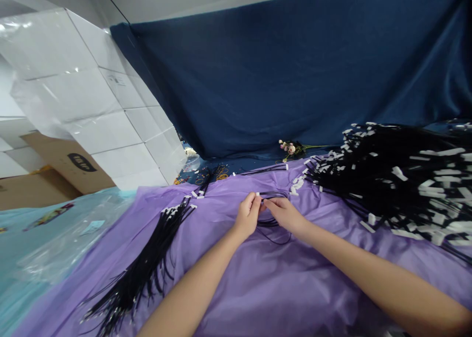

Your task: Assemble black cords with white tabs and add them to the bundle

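Note:
In the middle of the head view, a coiled black cord (pixel 275 195) with a small white tag is held between both hands above the purple cloth. My left hand (pixel 248 212) pinches the cord near the white tag. Close beside it, my right hand (pixel 283 212) has its fingers closed on the same cord, with loops showing above and below the hand. The fingertips nearly meet, and the exact spot they grip is partly hidden. To the left lies a bundle of straightened black cords (pixel 147 258) with white tags at its upper end.
A large heap of black cords (pixel 398 175) with white tags lies at the right on purple cloth (pixel 280 283). Artificial flowers (pixel 291 149) rest near a blue curtain (pixel 258 76). White boxes (pixel 110 130) are stacked at left, beside a brown carton (pixel 70 162) and a plastic bag (pixel 70 243).

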A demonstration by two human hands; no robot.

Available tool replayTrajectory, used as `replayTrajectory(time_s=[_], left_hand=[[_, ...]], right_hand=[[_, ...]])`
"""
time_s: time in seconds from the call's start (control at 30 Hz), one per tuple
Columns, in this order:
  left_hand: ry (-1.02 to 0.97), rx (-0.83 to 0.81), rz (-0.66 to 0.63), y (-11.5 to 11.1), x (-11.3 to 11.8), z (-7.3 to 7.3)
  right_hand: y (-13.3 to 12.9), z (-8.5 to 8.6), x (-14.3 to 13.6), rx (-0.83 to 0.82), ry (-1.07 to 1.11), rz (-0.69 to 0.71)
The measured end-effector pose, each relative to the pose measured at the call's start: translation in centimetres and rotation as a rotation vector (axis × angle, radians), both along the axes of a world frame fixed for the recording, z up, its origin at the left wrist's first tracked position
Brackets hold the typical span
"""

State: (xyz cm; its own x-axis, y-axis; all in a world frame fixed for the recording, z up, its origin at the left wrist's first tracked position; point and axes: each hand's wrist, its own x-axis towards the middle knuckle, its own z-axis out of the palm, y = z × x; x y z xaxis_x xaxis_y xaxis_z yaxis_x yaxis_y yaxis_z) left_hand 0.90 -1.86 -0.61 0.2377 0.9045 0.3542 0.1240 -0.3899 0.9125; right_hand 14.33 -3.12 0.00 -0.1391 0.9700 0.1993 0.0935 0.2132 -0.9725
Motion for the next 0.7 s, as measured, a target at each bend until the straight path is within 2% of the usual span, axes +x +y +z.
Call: replayTrajectory(time_s=[0.2,0.47,0.7], left_hand=[[0.006,0.016,-0.008,-0.16,-0.01,0.02],[-0.006,0.013,-0.007,-0.24,-0.03,-0.07],[-0.057,0.098,0.068,-0.12,0.19,0.37]], right_hand=[[0.39,-0.66,0.16,0.078,-0.004,0.028],[0.11,-0.11,0.41,0.135,-0.06,0.018],[0.08,0.04,0.45,0.157,-0.048,-0.001]])
